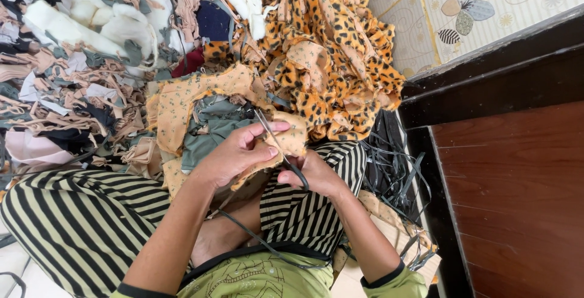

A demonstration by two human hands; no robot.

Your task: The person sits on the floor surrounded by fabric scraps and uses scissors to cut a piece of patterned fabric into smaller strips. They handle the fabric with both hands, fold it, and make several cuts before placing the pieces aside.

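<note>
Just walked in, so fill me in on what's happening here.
A person in striped trousers sits among heaps of cloth scraps. The left hand pinches a piece of tan dotted cloth, and the right hand works a pair of scissors into it, blades open against the cloth. A pile of leopard-print cloth lies just beyond, and dark strips lie beside the person's right knee.
</note>
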